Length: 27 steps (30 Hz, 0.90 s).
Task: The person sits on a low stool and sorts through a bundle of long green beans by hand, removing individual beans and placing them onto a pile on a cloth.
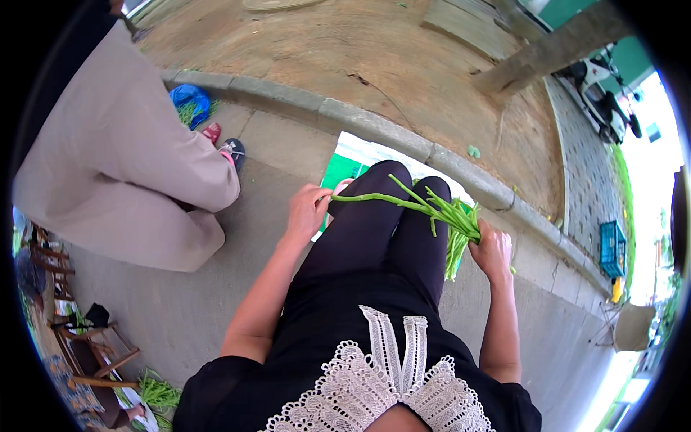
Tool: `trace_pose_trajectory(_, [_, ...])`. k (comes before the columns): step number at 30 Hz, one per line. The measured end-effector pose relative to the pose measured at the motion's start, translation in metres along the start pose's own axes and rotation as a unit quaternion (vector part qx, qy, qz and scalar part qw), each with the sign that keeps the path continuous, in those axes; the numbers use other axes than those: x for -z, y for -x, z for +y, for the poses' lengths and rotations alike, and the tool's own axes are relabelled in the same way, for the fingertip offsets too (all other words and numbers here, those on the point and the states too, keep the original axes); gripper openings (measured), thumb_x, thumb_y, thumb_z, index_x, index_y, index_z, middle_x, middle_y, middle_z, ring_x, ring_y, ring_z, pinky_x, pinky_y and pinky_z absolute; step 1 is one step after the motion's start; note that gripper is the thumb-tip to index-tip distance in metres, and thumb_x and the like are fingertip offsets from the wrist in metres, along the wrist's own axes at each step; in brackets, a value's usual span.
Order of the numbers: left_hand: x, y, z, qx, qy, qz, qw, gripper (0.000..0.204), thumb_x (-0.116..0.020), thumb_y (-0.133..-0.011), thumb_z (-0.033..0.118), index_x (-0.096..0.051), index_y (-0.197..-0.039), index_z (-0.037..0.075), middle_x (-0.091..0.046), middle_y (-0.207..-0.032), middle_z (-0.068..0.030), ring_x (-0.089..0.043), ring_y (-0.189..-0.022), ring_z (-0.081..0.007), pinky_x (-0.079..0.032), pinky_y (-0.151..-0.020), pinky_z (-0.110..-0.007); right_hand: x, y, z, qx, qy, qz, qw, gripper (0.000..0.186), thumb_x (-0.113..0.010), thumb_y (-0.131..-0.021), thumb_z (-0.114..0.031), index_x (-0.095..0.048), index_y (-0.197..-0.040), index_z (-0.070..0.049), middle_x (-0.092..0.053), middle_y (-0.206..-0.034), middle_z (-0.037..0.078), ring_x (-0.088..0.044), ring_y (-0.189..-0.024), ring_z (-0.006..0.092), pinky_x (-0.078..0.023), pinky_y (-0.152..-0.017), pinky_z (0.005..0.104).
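My left hand (308,211) pinches the tip of one long green stem (371,196) between thumb and fingers, left of my knees. The stem stretches across my dark-trousered thighs toward a bunch of green stems (455,214) gripped in my right hand (494,250). The bunch's loose ends fan out to the left over my right thigh. More green stems (455,255) show just below it, beside that thigh; whether they belong to the same bunch I cannot tell. A white and green sheet (337,171) lies on the ground under my knees.
At the left sits a person in beige trousers (144,165), close by. Ahead, a blue bag (190,99) of greens rests by the stone curb (345,115). Wooden chairs (93,353) and heaped greens (158,390) stand lower left; a blue crate (612,248) and folding stool (633,327), right.
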<state>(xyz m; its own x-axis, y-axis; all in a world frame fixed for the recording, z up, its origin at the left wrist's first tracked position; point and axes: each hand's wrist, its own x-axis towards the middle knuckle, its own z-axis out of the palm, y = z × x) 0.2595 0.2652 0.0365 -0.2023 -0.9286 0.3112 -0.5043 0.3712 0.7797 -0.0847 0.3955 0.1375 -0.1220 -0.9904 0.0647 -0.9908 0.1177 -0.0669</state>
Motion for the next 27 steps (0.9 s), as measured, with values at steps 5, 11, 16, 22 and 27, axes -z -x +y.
trace_pose_trajectory(5, [-0.01, 0.003, 0.004, -0.066, -0.133, -0.038, 0.988, 0.009, -0.058, -0.078, 0.008, -0.064, -0.083, 0.004, -0.058, -0.077, -0.0112, -0.059, -0.069, -0.0296, -0.048, -0.061, -0.038, 0.005, 0.006, 0.006, -0.001, 0.003, -0.013, 1.0, 0.02, -0.064, -0.063, -0.007, -0.054, -0.081, -0.006, -0.06, -0.072, 0.015, -0.059, -0.069, 0.0341, -0.046, -0.063, 0.0446])
trace_pose_trajectory(11, [-0.02, -0.005, -0.004, -0.048, -0.128, -0.013, 0.991, 0.009, -0.057, -0.076, 0.009, -0.063, -0.079, 0.003, -0.059, -0.076, -0.0127, -0.06, -0.066, -0.0291, -0.048, -0.059, -0.037, 0.004, 0.006, 0.004, -0.005, -0.011, -0.013, 1.0, 0.02, -0.065, -0.063, -0.009, -0.055, -0.081, -0.007, -0.06, -0.072, 0.015, -0.059, -0.07, 0.0337, -0.046, -0.063, 0.0444])
trace_pose_trajectory(16, [-0.039, -0.024, -0.053, 0.258, 0.113, 0.033, 0.959, 0.01, -0.056, -0.077, 0.011, -0.062, -0.076, 0.003, -0.059, -0.066, -0.0066, -0.057, -0.057, -0.0159, -0.044, -0.05, -0.028, 0.005, 0.002, -0.007, 0.007, -0.027, -0.001, 1.0, 0.02, -0.065, -0.064, -0.01, -0.055, -0.08, -0.006, -0.06, -0.069, 0.017, -0.06, -0.069, 0.0341, -0.047, -0.063, 0.0441])
trace_pose_trajectory(22, [-0.021, -0.034, -0.045, 0.339, 0.284, 0.012, 0.897, 0.013, -0.059, -0.08, 0.012, -0.063, -0.083, 0.0, -0.06, -0.068, -0.0028, -0.055, -0.054, -0.0084, -0.045, -0.05, -0.021, 0.02, -0.01, 0.004, -0.094, -0.15, -0.006, 0.984, 0.026, -0.063, -0.062, -0.013, -0.059, -0.085, -0.001, -0.06, -0.072, 0.022, -0.059, -0.073, 0.0385, -0.047, -0.066, 0.0451])
trace_pose_trajectory(27, [-0.03, -0.033, 0.045, 0.24, 0.323, -0.082, 0.912, 0.016, -0.065, -0.079, 0.015, -0.064, -0.082, 0.0, -0.061, -0.069, -0.0033, -0.056, -0.054, -0.0088, -0.046, -0.05, -0.022, 0.026, -0.028, 0.0, -0.174, -0.272, -0.026, 0.946, 0.031, -0.061, -0.061, -0.015, -0.06, -0.085, 0.004, -0.06, -0.073, 0.024, -0.06, -0.073, 0.0372, -0.047, -0.068, 0.0408])
